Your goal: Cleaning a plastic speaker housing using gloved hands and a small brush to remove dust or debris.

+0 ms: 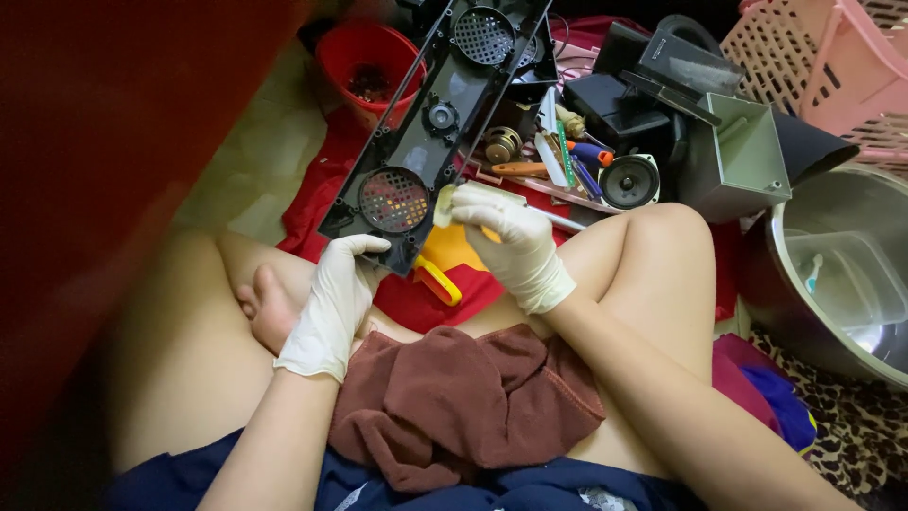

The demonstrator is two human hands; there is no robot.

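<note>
Person sits cross-legged on the floor, both hands in white gloves. Left hand [333, 301] grips the lower end of a long black plastic speaker panel [430, 123], fingers curled around its bottom corner; panel runs up toward 1 o'clock, tilted, with 2 round grilles and a small round hub between them. Right hand [511, 241] pinches a pale yellowish pad or cloth [445, 205] against the panel's right edge, just beside the lower grille, fingers pressed together on it. A thin white rod sticks out at 3 o'clock from that hand; cannot tell what it is. Brown towel [463, 402] lies bunched on the lap at 6 o'clock. Floor is pale tile, partly covered by a red cloth [312, 203] under the panel. At 12 o'clock a red bucket [364, 61] with small dark bits inside. At 1 to 2 o'clock a messy pile: loose round speaker driver [629, 182], screwdrivers with orange and blue handles, black boxes, grey metal box [738, 156]. Pink lattice basket [823, 66] at 2 o'clock, steel basin [832, 274] with a clear plastic tub inside at 3 o'clock, leopard-print fabric at 4 o'clock. Dark red blurred surface fills the 9 to 11 o'clock side.
</note>
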